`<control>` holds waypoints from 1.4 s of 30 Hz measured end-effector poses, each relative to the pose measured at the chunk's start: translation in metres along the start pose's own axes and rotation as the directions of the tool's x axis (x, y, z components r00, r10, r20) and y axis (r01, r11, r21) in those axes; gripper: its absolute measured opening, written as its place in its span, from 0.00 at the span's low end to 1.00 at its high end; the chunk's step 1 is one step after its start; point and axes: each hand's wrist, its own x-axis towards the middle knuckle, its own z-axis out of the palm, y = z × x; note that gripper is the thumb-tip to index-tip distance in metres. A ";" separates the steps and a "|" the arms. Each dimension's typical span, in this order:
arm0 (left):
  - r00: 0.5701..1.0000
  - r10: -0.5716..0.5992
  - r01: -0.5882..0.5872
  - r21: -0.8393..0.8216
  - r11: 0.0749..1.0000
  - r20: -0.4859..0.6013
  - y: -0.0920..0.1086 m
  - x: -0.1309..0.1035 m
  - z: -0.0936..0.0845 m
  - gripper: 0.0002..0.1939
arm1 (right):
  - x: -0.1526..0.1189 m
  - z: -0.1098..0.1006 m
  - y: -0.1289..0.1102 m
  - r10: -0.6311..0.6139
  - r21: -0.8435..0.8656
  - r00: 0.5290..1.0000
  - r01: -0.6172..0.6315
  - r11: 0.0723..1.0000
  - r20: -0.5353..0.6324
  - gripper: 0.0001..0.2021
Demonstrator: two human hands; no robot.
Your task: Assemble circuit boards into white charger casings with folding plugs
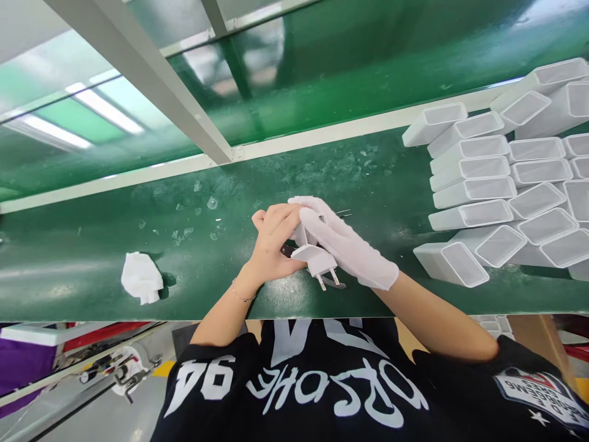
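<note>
My bare left hand (276, 242) is closed around the left side of a white plug-in charger (319, 261), near the front edge of the green table. The charger's two metal pins point down towards me. A small dark piece (288, 251) shows between my left fingers and the charger; its kind is unclear. From the right, my right hand (343, 245), in a white glove, presses its fingers against the charger's body and hides much of it. Thin metal tips (343, 213) stick out past the glove, and a grey curved piece (338, 283) lies below it.
A crumpled white glove (142, 278) lies on the green table (221, 258) to the left. Rows of translucent white plastic boxes (483, 187) cover the right side. A pale metal post (151, 80) and rail stand along the back, before a glossy green panel.
</note>
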 end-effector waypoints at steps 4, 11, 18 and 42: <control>1.000 0.005 -0.004 -0.037 0.999 0.012 -0.001 -0.001 0.000 0.20 | -0.003 -0.006 -0.004 0.144 0.151 0.987 -0.154 0.976 0.077 0.19; 0.998 0.049 -0.052 -0.106 0.993 -0.030 -0.003 0.002 -0.002 0.20 | -0.003 -0.003 -0.010 0.130 0.266 0.988 -0.147 0.953 0.081 0.21; 0.989 0.135 -0.139 -0.084 0.987 -0.057 -0.008 0.002 0.002 0.20 | -0.003 -0.001 -0.002 -0.041 0.039 0.999 0.042 0.998 -0.022 0.20; 0.980 0.136 -0.158 -0.157 0.975 -0.144 -0.011 0.001 0.002 0.25 | 0.002 -0.008 -0.008 0.223 0.406 0.973 -0.229 0.885 0.063 0.35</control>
